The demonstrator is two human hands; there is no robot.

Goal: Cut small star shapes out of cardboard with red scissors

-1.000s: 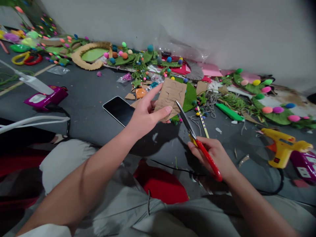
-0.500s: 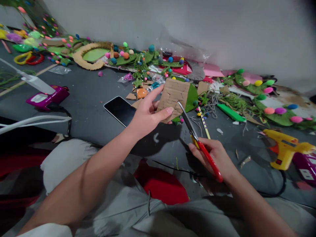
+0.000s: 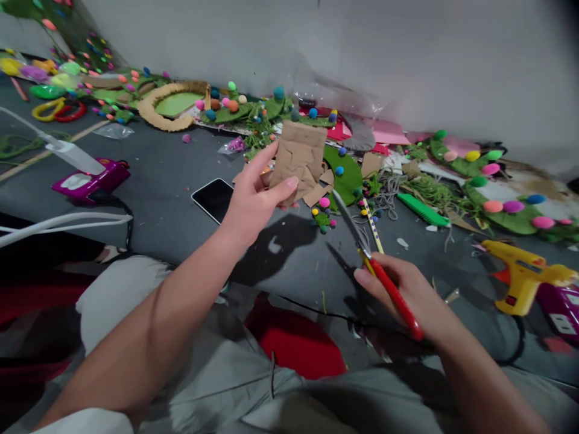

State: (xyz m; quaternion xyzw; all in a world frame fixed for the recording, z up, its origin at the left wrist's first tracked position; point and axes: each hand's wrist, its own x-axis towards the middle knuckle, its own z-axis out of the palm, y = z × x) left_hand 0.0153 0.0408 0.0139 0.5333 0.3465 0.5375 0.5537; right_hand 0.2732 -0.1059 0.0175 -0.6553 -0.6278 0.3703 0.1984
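My left hand [image 3: 257, 196] grips a creased piece of brown cardboard [image 3: 299, 155] by its left and lower edge, thumb on the front face. The cardboard is tilted up above the table. In my right hand [image 3: 398, 289] is a pair of scissors [image 3: 350, 226] with a red and yellow handle; the blades look closed and point up and left, apart from the cardboard. Behind the blades lies a green felt piece [image 3: 346, 181] with small blue pom-poms. A small pom-pom cluster [image 3: 322, 218] sits just below the cardboard.
A phone [image 3: 212, 199] lies left of the cardboard. At right are a yellow glue gun [image 3: 515, 271], a purple power strip [image 3: 561, 307] and a green comb-like strip [image 3: 423, 209]. Another purple power strip [image 3: 93, 181] stands at left. Felt garlands [image 3: 230, 111] line the wall.
My left hand has moved the cardboard left and up, away from the scissors. My right hand with the scissors has shifted slightly right and down.
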